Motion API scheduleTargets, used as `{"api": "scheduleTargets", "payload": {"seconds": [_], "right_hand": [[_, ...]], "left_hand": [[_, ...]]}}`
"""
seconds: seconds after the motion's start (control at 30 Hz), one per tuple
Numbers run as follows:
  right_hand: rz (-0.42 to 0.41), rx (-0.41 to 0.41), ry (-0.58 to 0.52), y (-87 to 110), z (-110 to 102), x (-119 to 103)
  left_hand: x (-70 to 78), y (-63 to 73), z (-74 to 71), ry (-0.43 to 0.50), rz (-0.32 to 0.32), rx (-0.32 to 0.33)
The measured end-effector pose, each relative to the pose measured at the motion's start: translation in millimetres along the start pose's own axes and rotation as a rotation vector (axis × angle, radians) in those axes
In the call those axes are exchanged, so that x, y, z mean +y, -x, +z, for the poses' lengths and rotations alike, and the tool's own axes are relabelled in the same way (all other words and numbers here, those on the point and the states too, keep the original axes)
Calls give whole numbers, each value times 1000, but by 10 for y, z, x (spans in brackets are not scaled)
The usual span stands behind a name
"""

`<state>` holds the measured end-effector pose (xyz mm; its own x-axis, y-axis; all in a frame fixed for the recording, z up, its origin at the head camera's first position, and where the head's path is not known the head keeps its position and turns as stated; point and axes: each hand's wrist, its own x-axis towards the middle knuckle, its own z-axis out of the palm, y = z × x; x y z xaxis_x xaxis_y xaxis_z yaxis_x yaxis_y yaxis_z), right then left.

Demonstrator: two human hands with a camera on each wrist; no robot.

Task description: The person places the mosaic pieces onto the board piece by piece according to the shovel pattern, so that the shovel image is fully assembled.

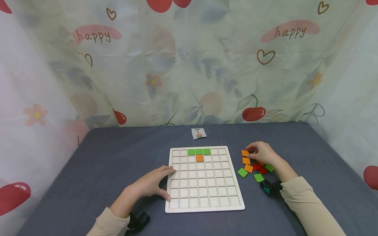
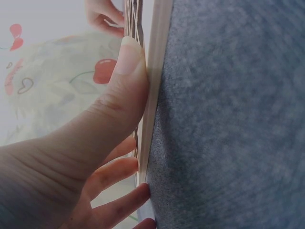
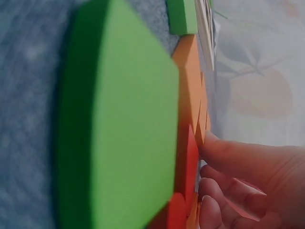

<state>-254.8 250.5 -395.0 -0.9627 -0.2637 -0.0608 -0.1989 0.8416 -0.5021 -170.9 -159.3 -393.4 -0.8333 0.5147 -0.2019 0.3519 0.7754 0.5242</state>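
A white square grid board (image 1: 205, 207) lies flat on the table. In its top row sit three green tiles (image 1: 199, 151), with one orange tile (image 1: 199, 158) below the middle one. My left hand (image 1: 150, 183) rests along the board's left edge, fingers and thumb spread; in the left wrist view the thumb (image 2: 131, 62) lies against the rim. Right of the board, my right hand (image 1: 263, 154) pinches the farthest orange square tile (image 1: 244, 153) between thumb and index finger. The right wrist view shows the other fingers (image 3: 212, 205) curled, the fingertip contact partly hidden.
Loose tiles lie around and below the right hand: orange (image 1: 248, 168), green (image 1: 242, 172) and red (image 1: 256, 167). A small printed picture card (image 1: 199, 133) lies behind the board. Dark cloth covers the table (image 1: 118, 154); a patterned curtain (image 1: 189, 65) hangs behind.
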Motion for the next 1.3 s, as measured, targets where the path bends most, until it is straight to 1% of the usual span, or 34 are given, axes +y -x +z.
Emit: {"api": "scheduleTargets", "payload": {"seconds": [0.13,0.33,0.53,0.73,0.93,1.13,1.3], "right_hand": [[1,-3,19,-7,5,-4],[-23,8,45,-9,11,-1],[-10,7,20,15,-10,-37],[1,5,3,15,-29,-64],[-22,27,-35,36,-23,-141],[-56,53,-44,62,-12,-222],[-80,57,-70,82,3,-290]], "left_hand": [[-8,-11,1,0,2,-1],[-5,-10,0,-6,7,-1],[0,0,-14,-13,16,-2],[15,10,-24,-9,8,-5],[20,8,-22,-14,2,-4],[15,0,-22,-16,4,-5],[1,-12,-8,-13,-1,-6]]}}
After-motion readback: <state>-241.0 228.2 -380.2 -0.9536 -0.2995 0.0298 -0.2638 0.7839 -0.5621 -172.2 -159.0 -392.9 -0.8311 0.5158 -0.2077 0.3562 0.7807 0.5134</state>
